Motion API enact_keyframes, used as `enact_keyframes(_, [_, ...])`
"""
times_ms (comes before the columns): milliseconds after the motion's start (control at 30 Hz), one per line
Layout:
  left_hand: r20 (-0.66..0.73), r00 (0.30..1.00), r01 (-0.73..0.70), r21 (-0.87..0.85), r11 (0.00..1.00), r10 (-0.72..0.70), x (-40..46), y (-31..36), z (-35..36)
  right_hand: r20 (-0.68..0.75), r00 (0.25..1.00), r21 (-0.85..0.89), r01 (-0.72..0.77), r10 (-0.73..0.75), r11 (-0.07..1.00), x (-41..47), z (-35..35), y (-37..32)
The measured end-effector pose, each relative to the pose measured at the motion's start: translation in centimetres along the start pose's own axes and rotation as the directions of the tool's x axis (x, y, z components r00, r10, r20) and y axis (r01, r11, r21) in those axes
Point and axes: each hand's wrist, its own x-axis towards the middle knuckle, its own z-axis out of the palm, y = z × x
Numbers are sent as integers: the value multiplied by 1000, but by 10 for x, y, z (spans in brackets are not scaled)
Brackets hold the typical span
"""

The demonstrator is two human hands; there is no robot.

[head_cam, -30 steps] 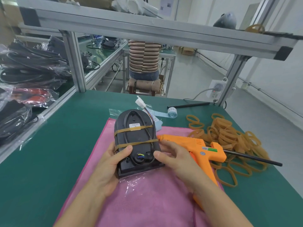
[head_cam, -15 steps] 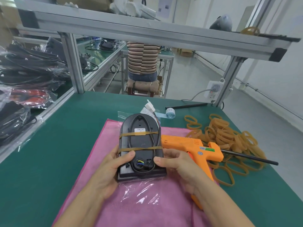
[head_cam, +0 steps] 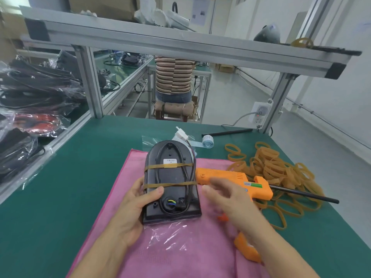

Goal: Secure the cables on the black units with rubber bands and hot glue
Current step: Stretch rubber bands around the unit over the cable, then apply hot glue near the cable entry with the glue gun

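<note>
The black unit (head_cam: 171, 181) lies back-side up on the pink cloth (head_cam: 180, 247), which covers the middle of the green surface (head_cam: 60, 197) toward its near edge. Its black cable (head_cam: 187, 173) is looped along the back and held down by two rubber bands (head_cam: 168, 165) stretched across the body, one at mid-length and one lower. The left hand (head_cam: 132, 207) grips the unit's left side, thumb pressed on the back close to the lower band, fingers curled under the edge. The right hand (head_cam: 226, 199) is motion-blurred, off the unit, and sits over the orange glue gun (head_cam: 236, 181) lying just right of the unit on the cloth; its fingers appear loosely spread and hold nothing, though the blur limits certainty. A heap of spare bands (head_cam: 281, 173) lies toward the right edge of the surface. Assessment: banding of this unit looks complete and the gluing step is at hand. The next move calls for a firm grasp on the gun's handle, then bringing the nozzle to the cable exit (head_cam: 170, 202) near the unit's near end, with the left hand keeping the unit steady. No glue is visible on the unit.
</note>
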Motion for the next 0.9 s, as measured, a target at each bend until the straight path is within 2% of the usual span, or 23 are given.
enact_keyframes(67, [-19,1000,-19,-5,1000,18,1,2,-5,-202,976,-334,3,-74,943,-4,-25,-1])
enact_keyframes(100, [-27,999,-23,-19,1000,22,2,2,-7,-245,966,-495,-53,-81,867,-7,-36,1])
enact_keyframes(167, [-33,999,-29,-55,998,27,4,3,-9,-256,966,-708,-206,26,676,-10,-51,6])
enact_keyframes(233, [-32,999,-35,-67,997,33,5,3,-8,-244,956,-761,-292,161,579,-10,-55,11])
enact_keyframes(400, [-31,999,-33,-64,997,32,7,6,-7,-188,927,-717,-356,326,599,-1,-59,14])
enact_keyframes(467, [-46,999,-18,-69,997,15,8,8,-8,-162,897,-635,-414,411,652,1,-60,12])
enact_keyframes(533, [-55,998,-2,-65,998,-1,9,8,-9,-87,855,-371,-504,511,780,0,-63,10])
enact_keyframes(600, [-60,998,5,-60,998,-8,8,8,-11,46,798,-92,-596,601,798,0,-63,2])
enact_keyframes(667, [-68,998,3,-67,998,-8,7,8,-12,139,813,52,-576,565,816,-4,-54,4])
enact_keyframes(733, [-76,997,-8,-78,997,2,6,9,-13,161,874,422,-481,459,768,-2,-54,8])
enact_keyframes(767, [-81,997,-16,-79,997,10,6,9,-13,200,894,463,-446,400,766,-3,-56,11])
enact_keyframes(800, [-86,996,-24,-79,997,17,6,10,-12,148,918,386,-396,368,833,-6,-57,15])
enact_keyframes(867, [-97,995,-38,-80,996,31,7,13,-11,191,869,454,-490,456,745,-14,-61,16])
enact_keyframes(900, [-106,994,-48,-80,996,40,7,14,-12,214,868,509,-491,448,707,-15,-63,14])
